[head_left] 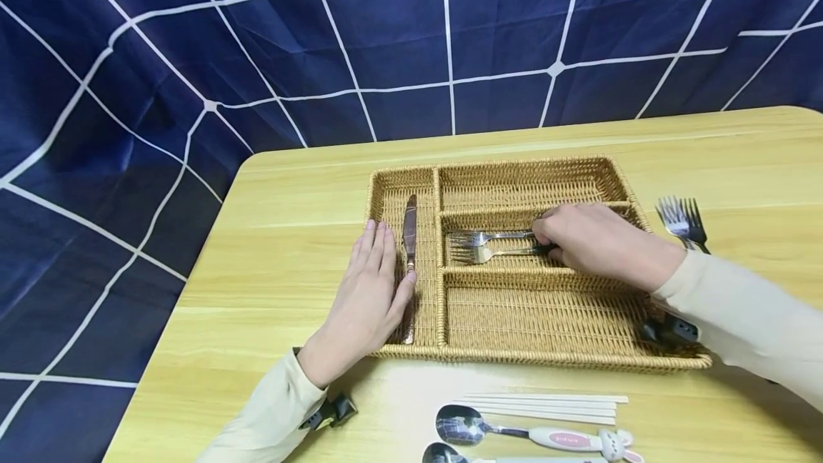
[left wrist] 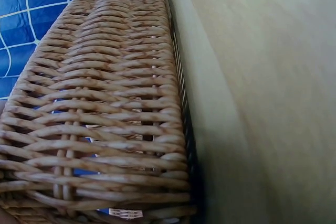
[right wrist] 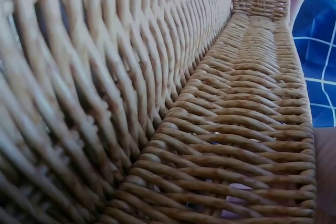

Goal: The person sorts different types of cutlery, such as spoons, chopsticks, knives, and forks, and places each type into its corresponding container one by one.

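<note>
R hand [head_left: 579, 241] holding a fork [head_left: 477, 239] in mid compt. of wicker tray [head_left: 546, 357]; L hand [head_left: 361, 299] lying flat.
I'm seeing R fingers curling round handle ends; can't tell if they're also gripping the 2nd fork [head_left: 479, 255] alongside. L hand, fingers straight, is resting over tray's L edge by the knife [head_left: 410, 231], prob. steadying it. Dividers [head_left: 440, 256] are separating knife & forks by type. Backdrop [head_left: 386, 27] is reading "love simple"; spoon [head_left: 540, 436] handle is carrying a pink label [head_left: 569, 439], text too small.

Head view: from above, forward-down; wrist views: close, sharing wicker tray [head_left: 534, 316].
</note>
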